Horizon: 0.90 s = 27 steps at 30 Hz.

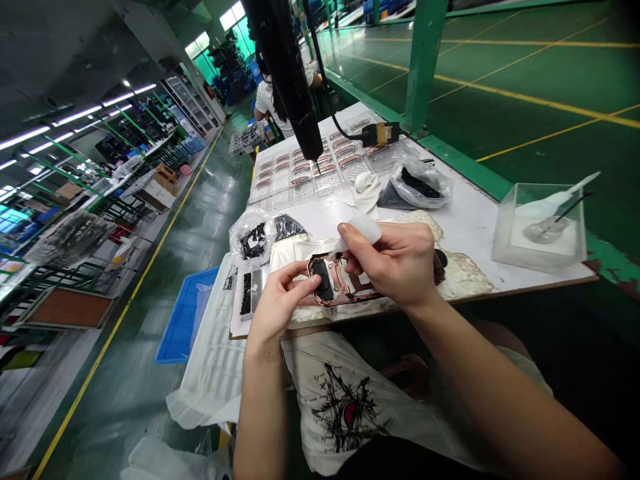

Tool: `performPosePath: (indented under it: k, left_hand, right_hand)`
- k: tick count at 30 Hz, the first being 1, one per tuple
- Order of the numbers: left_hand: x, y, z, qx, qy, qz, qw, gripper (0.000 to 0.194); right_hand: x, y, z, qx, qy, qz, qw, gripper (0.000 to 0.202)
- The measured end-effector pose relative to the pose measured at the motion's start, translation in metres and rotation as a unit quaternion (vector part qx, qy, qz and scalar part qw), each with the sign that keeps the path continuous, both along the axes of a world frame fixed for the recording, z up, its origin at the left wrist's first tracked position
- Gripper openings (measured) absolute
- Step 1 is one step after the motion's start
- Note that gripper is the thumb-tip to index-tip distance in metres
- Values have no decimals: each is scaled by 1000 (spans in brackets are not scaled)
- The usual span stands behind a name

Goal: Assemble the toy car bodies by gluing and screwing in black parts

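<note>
A copper-coloured plastic housing rests low over the front of the work table, its hollow side facing up. Inside its left end sits a dark oval part. My left hand grips that end, thumb on the dark part and fingers along the outer edge. Above the housing's right half, my right hand pinches a whitish, translucent block-like piece between thumb and fingers. That hand hides part of the housing. Under the work lies a worn, pale cloth pad.
A black electric screwdriver hangs bit-down over the table. Behind are clear trays of copper-coloured parts. Bags of black parts flank the pad. A clear box stands right, a screw tray left. A person sits beyond.
</note>
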<state>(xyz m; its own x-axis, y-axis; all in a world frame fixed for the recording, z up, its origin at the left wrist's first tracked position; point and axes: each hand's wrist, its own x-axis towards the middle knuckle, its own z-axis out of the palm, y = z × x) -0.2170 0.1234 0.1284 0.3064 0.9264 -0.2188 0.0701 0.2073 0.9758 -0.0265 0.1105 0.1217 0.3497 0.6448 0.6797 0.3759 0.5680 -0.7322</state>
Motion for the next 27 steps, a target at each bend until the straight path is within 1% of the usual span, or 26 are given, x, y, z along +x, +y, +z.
performPosePath:
  k: [3,5,8,10,13,15,19,23,27]
  left_hand:
    - [0,0,1,-3,-4,1,1000,39]
    - [1,0,1,-6,-9,3,1000,39]
    - [0,0,1,-7,-9,13,1000,40]
    - [0,0,1,-7,-7,14,1000,40]
    - [0,1,1,-8,-9,15,1000,40]
    - [0,1,0,-5,-11,14,1000,38]
    - [0,2,-1,-1,-5,4,1000,38]
    - [0,2,0,-6,-7,4,1000,41]
    - [1,2,2,-7,-5,3,1000,41]
  right_hand:
    - [0,0,2,2,3,6,1000,46]
    - [0,-4,4,5,26,4,1000,46]
    - [2,-17,6,-7,103,1,995,42]
    - [3,-30,4,-25,131,11,991,39]
    - [2,-45,-2,-40,123,12,992,42]
    - [-1,-49,-7,-34,107,2,994,43]
    - [-10,-43,-15,23,45,-15,999,30]
    - [-12,-38,-16,33,29,-58,997,28]
    - [-11,-39,-14,45,26,-42,998,29]
